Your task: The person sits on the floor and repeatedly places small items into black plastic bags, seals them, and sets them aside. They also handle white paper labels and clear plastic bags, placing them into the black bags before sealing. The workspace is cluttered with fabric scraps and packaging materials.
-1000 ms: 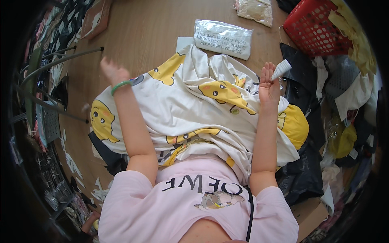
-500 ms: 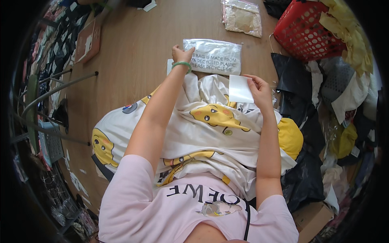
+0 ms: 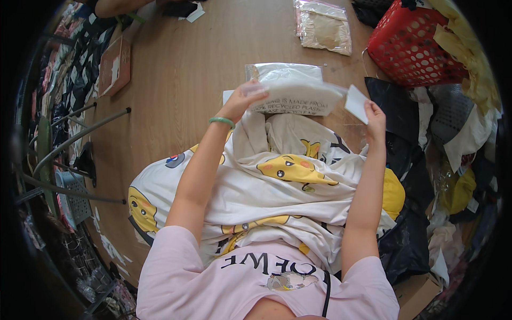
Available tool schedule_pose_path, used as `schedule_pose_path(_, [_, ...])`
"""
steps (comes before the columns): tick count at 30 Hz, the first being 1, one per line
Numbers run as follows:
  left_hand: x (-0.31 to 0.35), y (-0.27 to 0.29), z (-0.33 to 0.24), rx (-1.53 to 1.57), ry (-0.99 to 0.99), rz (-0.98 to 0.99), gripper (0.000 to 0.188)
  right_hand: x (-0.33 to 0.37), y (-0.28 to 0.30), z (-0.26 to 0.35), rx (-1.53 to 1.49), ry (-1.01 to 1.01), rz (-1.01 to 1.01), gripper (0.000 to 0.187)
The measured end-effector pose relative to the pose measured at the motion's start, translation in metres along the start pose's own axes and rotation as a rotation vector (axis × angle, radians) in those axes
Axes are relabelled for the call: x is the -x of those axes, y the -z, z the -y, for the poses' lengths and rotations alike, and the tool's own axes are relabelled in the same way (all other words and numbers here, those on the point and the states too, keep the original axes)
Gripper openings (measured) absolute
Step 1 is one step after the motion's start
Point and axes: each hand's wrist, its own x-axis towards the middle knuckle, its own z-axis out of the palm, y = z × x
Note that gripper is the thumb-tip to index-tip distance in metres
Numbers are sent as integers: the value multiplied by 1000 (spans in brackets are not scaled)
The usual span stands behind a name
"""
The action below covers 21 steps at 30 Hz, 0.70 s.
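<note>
My left hand (image 3: 245,102), a green bangle on its wrist, pinches the left corner of a clear printed plastic bag (image 3: 306,95). The bag's upper edge is raised and smeared by motion. Behind it on the wooden surface lies another shiny plastic bag (image 3: 290,71). Between the thumb and fingers of my right hand (image 3: 375,121) is a small white card (image 3: 356,104), held tilted just right of the raised bag. White cloth with yellow cartoon figures (image 3: 288,170) covers my lap below both hands. Part of a white sheet (image 3: 228,96) shows beside my left hand.
A clear packet with beige contents (image 3: 326,29) lies at the far right. Beyond the black plastic (image 3: 392,109) stands a red perforated basket (image 3: 413,45) with yellow cloth. At left are metal legs (image 3: 80,133) and a pink tray (image 3: 114,69). Another person's arm (image 3: 120,5) shows far left.
My left hand has taken up the printed bag by its corner and raised its edge, uncovering another bag behind. My right hand has moved right with the white card, tilting it.
</note>
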Motion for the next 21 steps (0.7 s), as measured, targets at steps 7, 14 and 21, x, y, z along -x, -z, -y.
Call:
schedule_pose_path(7, [40, -17, -4, -201, -85, 538, 25, -45, -1, 32, 921, 497, -421, 23])
schedule_pose_path(14, [50, -48, -3, -243, -69, 688, 32, -38, -107, 30, 1204, 1068, -14, 18])
schedule_pose_path(21, [58, -42, 1, -162, -11, 670, 28, 38, -217, -50, 1125, 861, 642, 7])
